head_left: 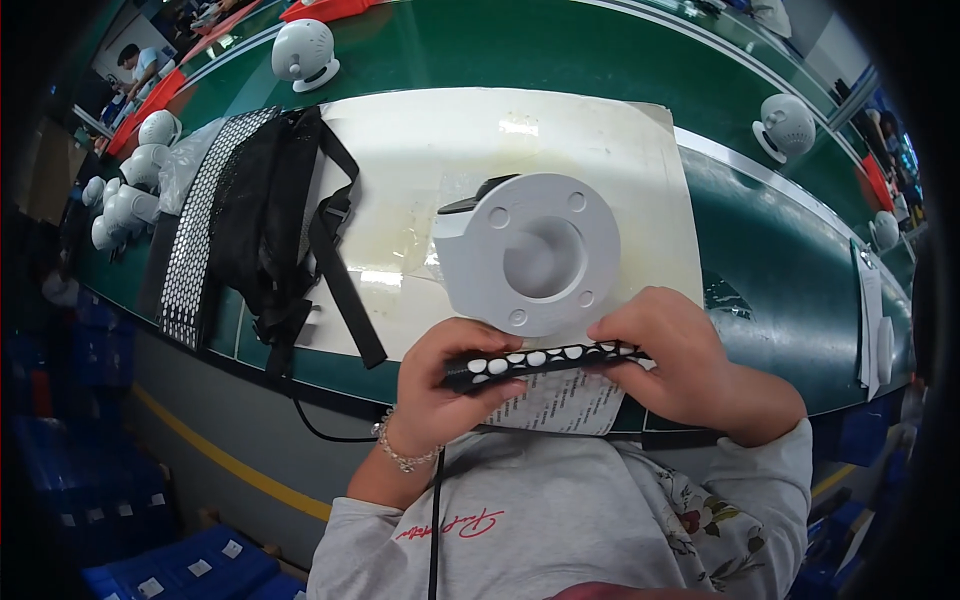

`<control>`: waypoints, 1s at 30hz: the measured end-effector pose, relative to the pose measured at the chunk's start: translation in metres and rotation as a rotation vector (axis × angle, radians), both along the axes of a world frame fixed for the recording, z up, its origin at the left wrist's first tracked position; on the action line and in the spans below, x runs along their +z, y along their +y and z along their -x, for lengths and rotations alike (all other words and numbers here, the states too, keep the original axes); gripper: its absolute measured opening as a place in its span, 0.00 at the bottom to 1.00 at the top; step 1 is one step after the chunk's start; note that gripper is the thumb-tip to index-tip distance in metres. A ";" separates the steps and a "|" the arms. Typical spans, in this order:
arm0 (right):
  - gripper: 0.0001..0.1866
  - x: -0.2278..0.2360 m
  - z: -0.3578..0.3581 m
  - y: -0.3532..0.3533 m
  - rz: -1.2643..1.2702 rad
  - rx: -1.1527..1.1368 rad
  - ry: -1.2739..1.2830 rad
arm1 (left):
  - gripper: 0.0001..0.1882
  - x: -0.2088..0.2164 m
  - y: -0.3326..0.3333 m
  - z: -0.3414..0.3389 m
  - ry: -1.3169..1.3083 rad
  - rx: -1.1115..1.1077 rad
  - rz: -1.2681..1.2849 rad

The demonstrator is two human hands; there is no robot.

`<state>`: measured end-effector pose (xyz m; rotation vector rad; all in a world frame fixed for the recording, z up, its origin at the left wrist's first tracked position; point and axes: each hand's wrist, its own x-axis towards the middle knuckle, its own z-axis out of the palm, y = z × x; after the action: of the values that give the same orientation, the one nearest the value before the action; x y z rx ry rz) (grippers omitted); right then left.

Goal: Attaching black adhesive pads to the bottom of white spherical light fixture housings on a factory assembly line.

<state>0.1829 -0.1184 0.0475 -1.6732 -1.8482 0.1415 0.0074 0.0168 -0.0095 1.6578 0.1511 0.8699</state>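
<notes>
Close to my body at the table's front edge, my left hand (440,375) and my right hand (680,355) grip opposite ends of a folded or bent black sheet with white round spots (540,358). Thumbs and fingers pinch it from both sides. Printed backing paper (560,402) hangs beneath it towards me. Just beyond, a white device with a round base (597,235) lies with its underside up. The base shows a large round hollow and several small round recesses. A dark part (478,198) sticks out behind it.
A black bag with straps (265,210) and a black-and-white dotted sheet (195,235) lie left on a pale board (400,130). White rounded devices (303,52) stand at the back, and others (130,205) cluster left. A black cable (437,520) runs before me. Another person (145,65) sits far left.
</notes>
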 end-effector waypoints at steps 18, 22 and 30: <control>0.10 -0.006 -0.012 0.006 -0.092 0.130 0.162 | 0.12 -0.010 0.003 0.000 -0.050 0.104 -0.108; 0.11 0.000 -0.009 0.008 -0.228 0.168 0.048 | 0.13 -0.010 0.004 0.001 -0.061 0.104 -0.166; 0.20 -0.005 -0.006 0.009 -0.214 0.192 0.214 | 0.13 -0.005 0.004 -0.001 -0.038 0.074 -0.249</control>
<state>0.1888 -0.1095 0.0420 -1.2833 -1.7896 0.1885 0.0085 0.0211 -0.0150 1.8745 0.0803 1.0076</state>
